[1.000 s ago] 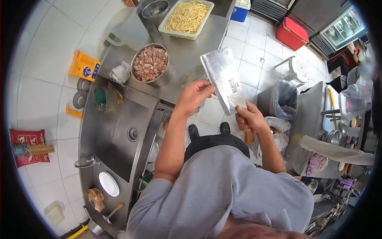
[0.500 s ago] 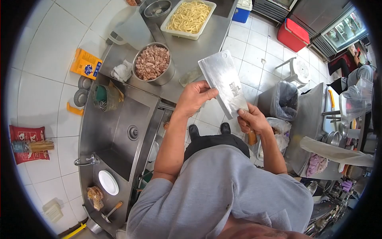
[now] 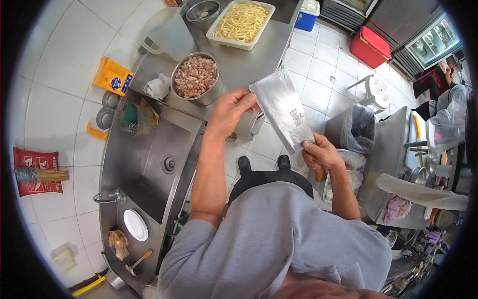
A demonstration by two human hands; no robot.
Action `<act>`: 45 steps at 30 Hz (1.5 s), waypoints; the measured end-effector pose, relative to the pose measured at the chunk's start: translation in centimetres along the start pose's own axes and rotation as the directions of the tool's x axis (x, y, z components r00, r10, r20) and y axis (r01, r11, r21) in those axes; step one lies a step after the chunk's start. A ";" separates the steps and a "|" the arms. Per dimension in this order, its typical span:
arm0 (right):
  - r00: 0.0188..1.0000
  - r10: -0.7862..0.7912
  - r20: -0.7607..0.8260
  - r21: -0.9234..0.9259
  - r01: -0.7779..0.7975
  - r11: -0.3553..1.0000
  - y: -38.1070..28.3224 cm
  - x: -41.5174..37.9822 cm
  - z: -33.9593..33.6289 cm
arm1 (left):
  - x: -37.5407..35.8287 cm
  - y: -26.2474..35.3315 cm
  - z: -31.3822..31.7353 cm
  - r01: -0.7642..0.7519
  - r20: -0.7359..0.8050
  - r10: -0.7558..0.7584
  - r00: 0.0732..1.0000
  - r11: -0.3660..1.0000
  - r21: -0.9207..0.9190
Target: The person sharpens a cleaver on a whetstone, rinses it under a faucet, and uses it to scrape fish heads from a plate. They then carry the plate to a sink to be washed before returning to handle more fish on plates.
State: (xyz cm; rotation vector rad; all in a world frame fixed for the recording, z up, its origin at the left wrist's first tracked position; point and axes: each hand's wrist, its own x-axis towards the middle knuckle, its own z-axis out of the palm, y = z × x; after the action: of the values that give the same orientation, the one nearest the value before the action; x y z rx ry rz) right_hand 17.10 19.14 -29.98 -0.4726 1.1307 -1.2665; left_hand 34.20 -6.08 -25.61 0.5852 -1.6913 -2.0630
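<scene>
A broad steel cleaver (image 3: 286, 112) is held up in front of my body, its flat face with a dark stamped mark toward me. My right hand (image 3: 323, 152) is wrapped around its wooden handle (image 3: 321, 174), with the thumb on the lower end of the blade. My left hand (image 3: 231, 112) is closed in a pinch at the blade's left edge, near the upper corner. Beyond that hand, a metal pot (image 3: 213, 93) of chopped meat (image 3: 196, 76) stands on the steel counter (image 3: 239, 65).
A white tray (image 3: 211, 37) of thick noodles (image 3: 242, 22) sits behind the pot. To my left is a steel sink (image 3: 149, 164) with a white plate (image 3: 135, 225) beside it. A lined bin (image 3: 343, 132), a white stool (image 3: 377, 92) and a red cooler (image 3: 370, 47) stand to the right.
My left hand has slid along the blade's edge toward the upper corner, away from my body. The right hand keeps its hold on the handle. The view has shifted slightly.
</scene>
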 end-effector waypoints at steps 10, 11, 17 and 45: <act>1.000 0.002 -0.001 -0.005 -0.002 1.000 -0.5 -0.6 0.1 | -0.4 1.3 0.4 0.017 -0.009 -0.016 1.000 0.992 0.126; 1.000 -0.001 0.005 -0.016 0.001 1.000 -0.6 -0.7 0.2 | -0.4 1.2 0.4 0.015 -0.009 -0.015 1.000 0.992 0.126; 1.000 -0.006 0.004 -0.068 0.006 0.998 -0.6 -0.9 0.1 | -0.5 1.6 0.4 0.004 -0.006 -0.003 1.000 0.989 0.151; 0.689 -0.691 0.217 -0.976 0.141 -0.166 -0.5 -1.1 5.5 | -2.9 -4.8 5.3 -0.134 -0.002 0.196 0.981 0.660 -0.740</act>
State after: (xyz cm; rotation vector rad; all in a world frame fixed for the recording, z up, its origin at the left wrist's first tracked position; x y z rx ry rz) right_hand 21.67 18.46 -26.78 -1.9926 2.3857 -0.8341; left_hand 33.42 0.66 -29.20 0.0663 -0.7411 -2.3912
